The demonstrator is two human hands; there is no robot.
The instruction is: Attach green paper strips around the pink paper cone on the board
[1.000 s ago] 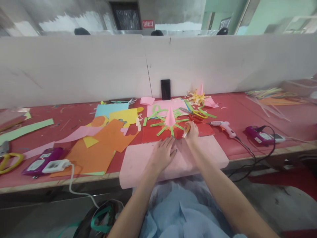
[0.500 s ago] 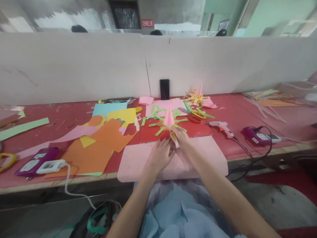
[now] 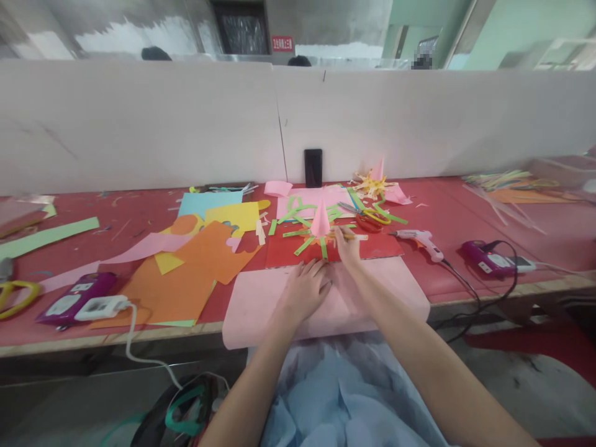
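Observation:
On a red board (image 3: 382, 246) stands a pink paper cone (image 3: 320, 221), with green paper strips (image 3: 305, 246) fanned out around its base. My right hand (image 3: 347, 245) is closed on a slim yellow stick with a white end (image 3: 356, 236), just right of the cone. The stick lies nearly sideways, its white end to the right; whether it is a pencil I cannot make out. My left hand (image 3: 307, 285) rests flat on a pink sheet (image 3: 254, 304) near the board's front edge, fingers outstretched and holding nothing.
Right of the board lie scissors (image 3: 372, 216) and a pink glue gun (image 3: 423, 243) with a cord. Orange paper (image 3: 177, 279) and yellow paper (image 3: 233, 217) spread leftward. A phone (image 3: 313, 168) leans against the white partition (image 3: 186, 124). Another cone figure (image 3: 375, 180) stands behind.
My right hand has moved slightly forward and right. The stick has turned from pointing toward me to lying sideways beside the cone. My left hand stays nearly in place.

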